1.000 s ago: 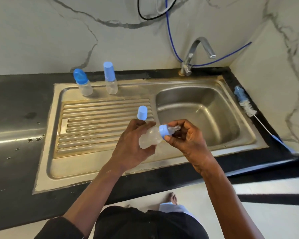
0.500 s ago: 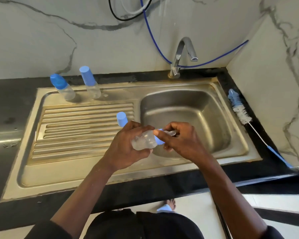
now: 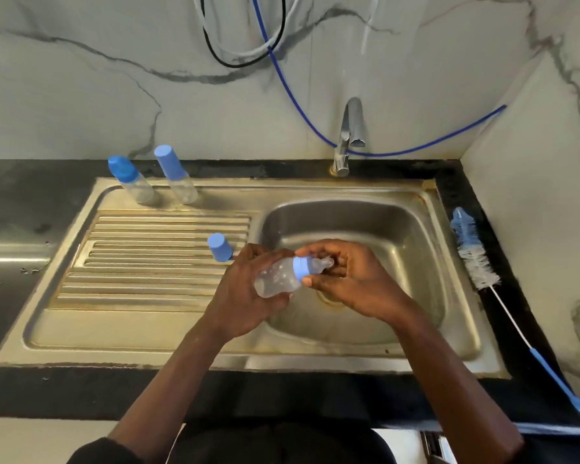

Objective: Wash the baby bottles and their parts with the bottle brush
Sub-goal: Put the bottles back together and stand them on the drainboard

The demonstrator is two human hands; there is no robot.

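Note:
My left hand (image 3: 245, 293) grips the clear body of a small baby bottle (image 3: 277, 278), held sideways over the left edge of the sink basin (image 3: 399, 236). My right hand (image 3: 352, 279) pinches its blue collar (image 3: 301, 266) between thumb and fingers, with the clear teat pointing right into my palm. A loose blue cap (image 3: 220, 246) stands on the drainboard just behind my left hand. Two more capped bottles (image 3: 130, 180) (image 3: 176, 175) stand at the back of the drainboard. The bottle brush (image 3: 476, 256) lies on the black counter right of the sink.
The steel drainboard (image 3: 141, 262) fills the left half. A chrome tap (image 3: 350, 135) rises behind the basin, not running. Blue, black and white hoses (image 3: 282, 78) hang on the marble wall. A side wall stands close on the right. Black countertop (image 3: 21, 202) surrounds the sink.
The view has shifted so the sink sits more central. Both hands have carried the bottle to the right, over the basin's edge, and the right fingers have shifted on the collar.

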